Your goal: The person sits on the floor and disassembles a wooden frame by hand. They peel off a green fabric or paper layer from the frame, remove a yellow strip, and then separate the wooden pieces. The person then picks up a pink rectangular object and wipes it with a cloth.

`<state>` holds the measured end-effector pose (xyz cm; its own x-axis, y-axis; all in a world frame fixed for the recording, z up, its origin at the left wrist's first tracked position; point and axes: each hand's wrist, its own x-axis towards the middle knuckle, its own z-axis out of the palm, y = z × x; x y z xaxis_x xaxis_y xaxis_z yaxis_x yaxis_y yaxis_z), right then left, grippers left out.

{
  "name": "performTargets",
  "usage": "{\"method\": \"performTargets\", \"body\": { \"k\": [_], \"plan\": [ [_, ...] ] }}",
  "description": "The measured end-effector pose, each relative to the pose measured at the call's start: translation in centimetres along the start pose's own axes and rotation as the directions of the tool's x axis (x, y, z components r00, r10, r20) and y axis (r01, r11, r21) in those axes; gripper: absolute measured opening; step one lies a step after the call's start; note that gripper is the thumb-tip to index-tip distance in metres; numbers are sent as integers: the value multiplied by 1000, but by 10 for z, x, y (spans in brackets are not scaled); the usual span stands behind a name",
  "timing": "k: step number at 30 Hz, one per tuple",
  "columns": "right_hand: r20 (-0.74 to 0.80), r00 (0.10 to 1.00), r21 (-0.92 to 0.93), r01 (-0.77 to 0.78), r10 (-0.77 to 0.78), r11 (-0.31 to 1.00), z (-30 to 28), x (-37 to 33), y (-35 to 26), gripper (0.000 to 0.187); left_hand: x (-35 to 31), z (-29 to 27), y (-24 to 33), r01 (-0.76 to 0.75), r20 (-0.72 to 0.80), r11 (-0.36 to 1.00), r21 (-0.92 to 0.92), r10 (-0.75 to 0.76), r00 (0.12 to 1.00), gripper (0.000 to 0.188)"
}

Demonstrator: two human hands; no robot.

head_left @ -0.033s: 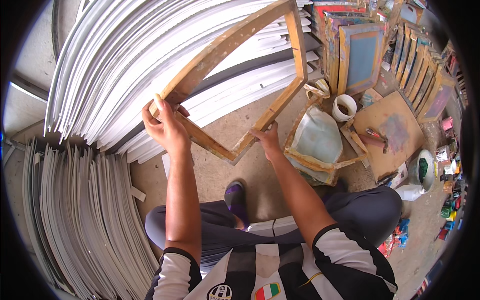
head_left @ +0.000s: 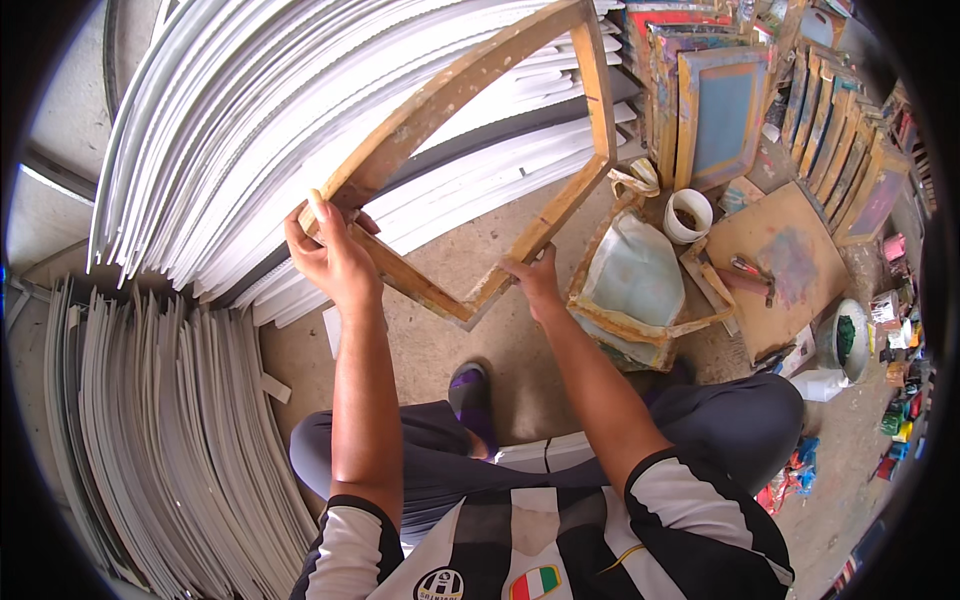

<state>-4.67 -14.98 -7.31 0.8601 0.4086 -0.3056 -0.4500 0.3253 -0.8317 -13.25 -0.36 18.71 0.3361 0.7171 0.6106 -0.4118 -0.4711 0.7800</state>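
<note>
An empty wooden frame (head_left: 430, 110), worn and paint-spotted, is held up in front of me at a slant. My left hand (head_left: 338, 262) is closed round its near left corner, the thumb lying along the wood. Lower on the right, my right hand (head_left: 541, 285) grips the side bar close to the near corner; part of its fingers is hidden behind the wood. No mesh is stretched across the frame's opening. Just right of my right hand, a wooden frame with loose pale mesh (head_left: 635, 270) lies on the floor.
Stacked white sheets (head_left: 250, 120) fill the far left, with grey sheets (head_left: 180, 400) nearer. At right are a white bucket (head_left: 688, 216), a brown board (head_left: 800, 235) bearing hand tools, and a bowl with green stuff (head_left: 848, 340). Mesh-covered frames (head_left: 725, 115) lean behind.
</note>
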Motion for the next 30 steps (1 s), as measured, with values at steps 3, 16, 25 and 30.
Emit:
{"method": "performTargets", "body": {
  "k": [3, 16, 25, 30],
  "plan": [
    [-20, 999, 25, 50, -50, 998, 0, -2, 16, 91, -3, -3, -8, 39, -16, 999, -30, -39, 999, 25],
    [-461, 844, -74, 270, -273, 960, -36, 10, -5, 95, -45, -42, -109, 302, -59, 944, -130, -311, 948, 42],
    [-409, 827, -23, 414, -386, 910, -72, 9, -26, 86, -57, -71, -128, 199, 43, 585, 786, -372, 927, 52],
    [-353, 782, -93, 517, -513, 851, -95, 18, -19, 80, -54, -45, -145, 121, 174, 627, 770, -389, 905, 55]
  ]
}}
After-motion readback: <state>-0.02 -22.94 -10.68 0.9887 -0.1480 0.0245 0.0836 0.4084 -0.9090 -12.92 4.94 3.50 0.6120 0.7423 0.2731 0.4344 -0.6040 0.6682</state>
